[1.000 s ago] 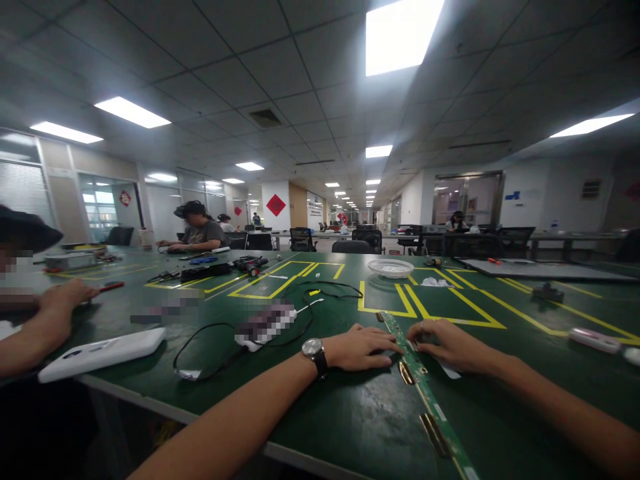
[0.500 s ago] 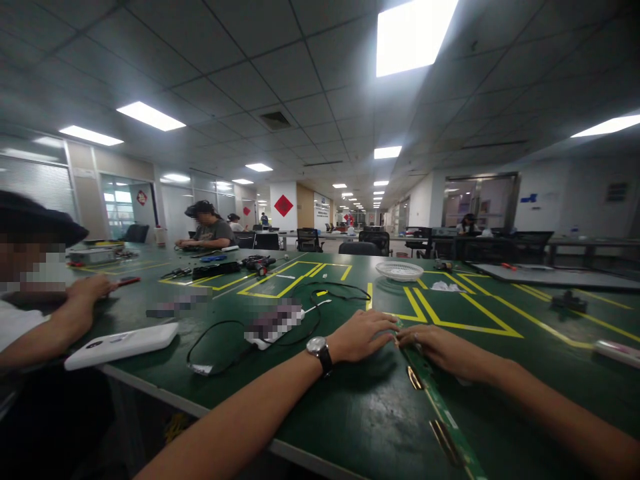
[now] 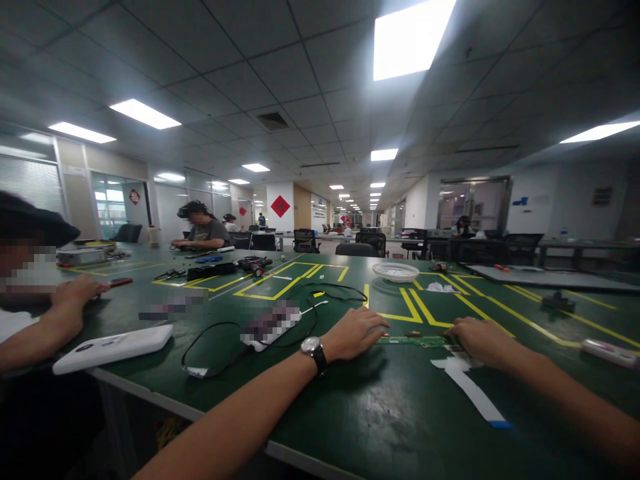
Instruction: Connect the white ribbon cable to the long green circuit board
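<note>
Board now lies 9-to-3 on table, mid-edge; a second ago it ran 12-to-6. Quarter turn, so each end meets a hand. Left hand flat, fingers spread, on 9 end. Right hand covers 3 end, grip unclear. White strip bared toward 5.

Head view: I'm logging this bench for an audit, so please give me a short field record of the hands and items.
Left hand: flat on the table, fingertips at the left end of the green circuit strip; wristwatch on the wrist.
Right hand: over the strip's right end; grip unclear.
Strip: lies crosswise between both hands.
White ribbon: flat on the table by the right hand, blue tip nearest the camera.
Beyond: black cable, white basket.
</note>
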Demonstrator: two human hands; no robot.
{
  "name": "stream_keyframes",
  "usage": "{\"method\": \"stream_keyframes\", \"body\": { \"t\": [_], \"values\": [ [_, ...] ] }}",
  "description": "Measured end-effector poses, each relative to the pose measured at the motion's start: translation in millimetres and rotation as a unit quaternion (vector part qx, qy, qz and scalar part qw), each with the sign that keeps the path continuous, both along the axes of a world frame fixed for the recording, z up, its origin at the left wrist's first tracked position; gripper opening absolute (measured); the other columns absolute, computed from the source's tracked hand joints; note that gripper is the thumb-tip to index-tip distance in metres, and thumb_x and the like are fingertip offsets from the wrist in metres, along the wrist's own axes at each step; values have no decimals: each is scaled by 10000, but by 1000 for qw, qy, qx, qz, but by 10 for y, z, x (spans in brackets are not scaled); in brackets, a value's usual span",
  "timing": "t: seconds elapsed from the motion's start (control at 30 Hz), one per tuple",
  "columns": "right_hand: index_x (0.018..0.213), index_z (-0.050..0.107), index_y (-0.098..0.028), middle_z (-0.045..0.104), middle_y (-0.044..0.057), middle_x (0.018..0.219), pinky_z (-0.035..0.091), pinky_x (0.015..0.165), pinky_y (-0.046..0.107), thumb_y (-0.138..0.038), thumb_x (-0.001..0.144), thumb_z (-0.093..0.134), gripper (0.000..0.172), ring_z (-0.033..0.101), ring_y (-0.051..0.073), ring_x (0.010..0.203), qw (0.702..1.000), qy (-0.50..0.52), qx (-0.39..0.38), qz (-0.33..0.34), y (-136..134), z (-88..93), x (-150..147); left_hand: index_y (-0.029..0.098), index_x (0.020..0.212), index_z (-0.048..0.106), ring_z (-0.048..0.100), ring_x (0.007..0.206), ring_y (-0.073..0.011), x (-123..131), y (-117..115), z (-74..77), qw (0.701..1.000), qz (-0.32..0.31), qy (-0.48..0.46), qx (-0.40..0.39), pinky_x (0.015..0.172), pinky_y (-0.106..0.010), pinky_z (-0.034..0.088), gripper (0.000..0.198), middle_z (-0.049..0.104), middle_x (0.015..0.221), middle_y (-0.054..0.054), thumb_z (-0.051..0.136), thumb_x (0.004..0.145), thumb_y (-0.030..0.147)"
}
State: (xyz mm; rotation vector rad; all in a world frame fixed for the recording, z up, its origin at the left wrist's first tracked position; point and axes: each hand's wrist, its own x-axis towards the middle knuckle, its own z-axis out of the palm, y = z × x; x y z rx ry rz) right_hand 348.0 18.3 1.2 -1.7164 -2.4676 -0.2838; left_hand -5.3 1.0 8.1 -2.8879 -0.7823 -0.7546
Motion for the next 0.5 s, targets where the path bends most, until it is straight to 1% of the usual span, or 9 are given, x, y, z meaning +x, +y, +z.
{"method": "stream_keyframes", "body": {
  "t": [0.1, 0.17, 0.23, 0.3, 0.4, 0.5],
  "values": [
    [983, 766, -243, 702, 156, 976, 458, 761, 489, -234, 858, 481, 311, 634, 367, 944, 999, 2, 12, -35, -20, -14, 14, 217, 1223, 597, 530, 1140, -197, -9, 8, -9, 1000, 3, -3, 6, 980, -333, 387, 329, 630, 1238, -44, 357, 1040, 348],
    [987, 753, -212, 694, 179, 998, 466, 755, 483, -261, 885, 468, 307, 636, 362, 934, 999, 17, 25, -44, -58, -25, -58, 221, 1228, 597, 536, 1125, -198, -8, 10, -19, 1000, 6, 1, 8, 969, -332, 392, 329, 633, 1226, -47, 362, 1038, 353],
    [1016, 727, -191, 688, 190, 1018, 475, 756, 469, -300, 917, 436, 326, 641, 341, 918, 998, 26, 35, -54, -118, -49, -190, 229, 1229, 596, 540, 1118, -199, -5, 13, -30, 1000, 10, 9, 9, 957, -332, 398, 326, 633, 1218, -47, 368, 1037, 361],
    [1026, 698, -180, 685, 180, 1002, 482, 760, 461, -329, 940, 390, 353, 644, 321, 902, 997, 6, 41, -63, -196, -93, -352, 239, 1228, 593, 541, 1119, -196, -5, 17, -40, 1000, 9, 18, 10, 952, -331, 403, 322, 632, 1215, -41, 370, 1036, 367],
    [1027, 672, -155, 661, 178, 1004, 486, 751, 476, -333, 952, 339, 384, 639, 326, 899, 994, -55, 63, -76, -307, -175, -552, 247, 1229, 589, 542, 1128, -196, -9, 24, -51, 999, 5, 32, 9, 946, -333, 410, 318, 633, 1214, -35, 371, 1034, 374],
    [1108, 650, -135, 639, 195, 1041, 487, 739, 477, -332, 963, 306, 422, 625, 341, 938, 991, -80, 76, -76, -360, -230, -617, 251, 1236, 584, 544, 1133, -203, -11, 27, -54, 999, 11, 43, 7, 933, -340, 417, 324, 636, 1208, -39, 370, 1032, 385]
  ]
}}
